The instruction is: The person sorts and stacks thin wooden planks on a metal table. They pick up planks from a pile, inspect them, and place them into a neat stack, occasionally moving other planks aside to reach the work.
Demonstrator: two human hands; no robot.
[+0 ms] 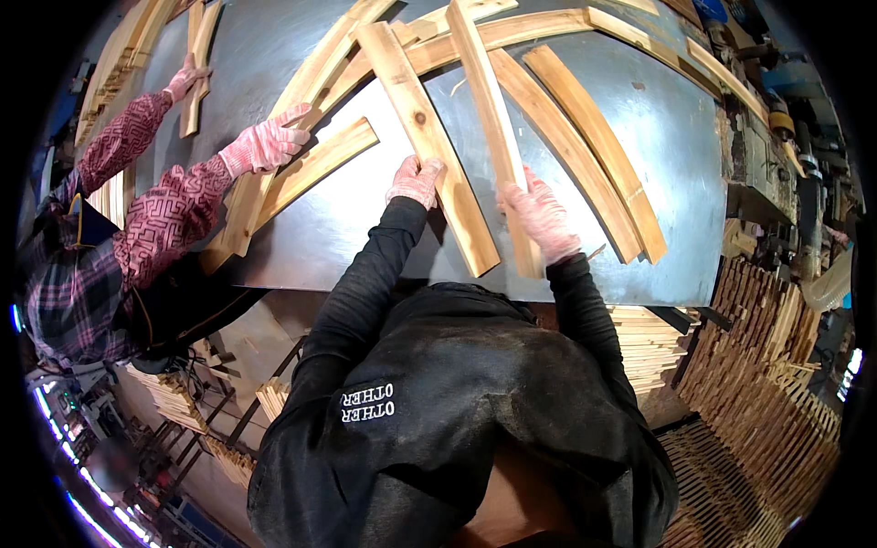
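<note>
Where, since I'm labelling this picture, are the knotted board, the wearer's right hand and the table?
Knotted board (pixel 429 142): head view, mid-length on its flat face.
Wearer's right hand (pixel 543 217): head view, back of the glove.
Table (pixel 692 183): head view, bare metal toward its right edge.

Boards across the table (pixel 690 173), one at each hand.
From my remote end, I had the left board (pixel 422 123) in the left hand (pixel 416 181) and the right board (pixel 488 91) in the right hand (pixel 541 217), both crossing over other boards at the far end; two loose boards (pixel 568 148) lay to their right, a co-worker (pixel 82 283) stood left, and slats (pixel 767 402) were stacked off the near right corner.
</note>
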